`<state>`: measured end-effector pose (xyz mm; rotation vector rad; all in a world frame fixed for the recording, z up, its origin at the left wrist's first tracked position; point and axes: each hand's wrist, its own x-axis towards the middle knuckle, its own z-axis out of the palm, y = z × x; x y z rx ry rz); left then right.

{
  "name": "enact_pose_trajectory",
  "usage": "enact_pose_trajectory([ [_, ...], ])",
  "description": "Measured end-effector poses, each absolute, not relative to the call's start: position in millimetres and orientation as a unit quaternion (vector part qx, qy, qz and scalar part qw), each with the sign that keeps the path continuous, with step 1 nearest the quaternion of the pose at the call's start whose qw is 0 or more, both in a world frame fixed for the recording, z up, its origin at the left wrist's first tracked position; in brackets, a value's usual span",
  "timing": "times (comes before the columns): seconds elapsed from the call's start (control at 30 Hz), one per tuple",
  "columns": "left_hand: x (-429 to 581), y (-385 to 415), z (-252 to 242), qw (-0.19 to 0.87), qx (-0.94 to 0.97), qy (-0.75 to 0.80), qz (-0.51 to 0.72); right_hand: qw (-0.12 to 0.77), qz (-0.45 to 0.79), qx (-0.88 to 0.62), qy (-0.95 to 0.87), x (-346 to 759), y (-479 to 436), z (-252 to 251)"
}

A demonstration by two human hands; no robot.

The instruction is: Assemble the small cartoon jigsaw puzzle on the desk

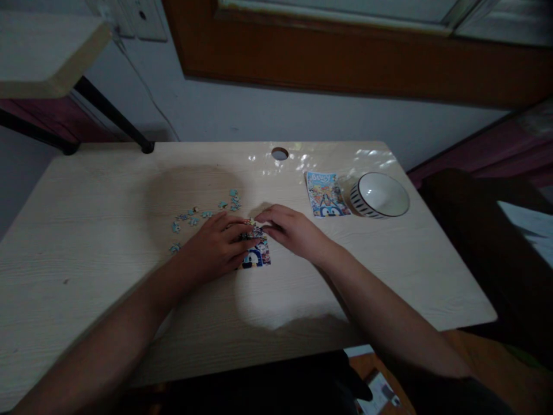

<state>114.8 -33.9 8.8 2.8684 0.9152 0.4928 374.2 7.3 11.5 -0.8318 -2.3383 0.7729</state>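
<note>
A partly assembled jigsaw puzzle with a dark blue cartoon face lies flat on the table. My left hand rests across its left side, fingers stretched out and slightly apart, hiding much of it. At the puzzle's upper right edge, my right hand has its thumb and fingertips bent close round a small puzzle piece, which is mostly hidden. Several loose puzzle pieces are scattered to the left of and beyond my left hand, mostly pale blue.
A picture card with a similar blue cartoon lies beyond my right hand. Right of it stands a white bowl with dark stripes. The wooden table has a round cable hole near the wall. A raised shelf overhangs the left back.
</note>
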Motion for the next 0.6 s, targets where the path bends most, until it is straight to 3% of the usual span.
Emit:
enact_pose_trajectory([
  [0.6,114.7,-33.3,9.6,0.043,0.941,0.291,0.166,0.261,0.253,-0.282,-0.888,379.3,10.6,6.2],
])
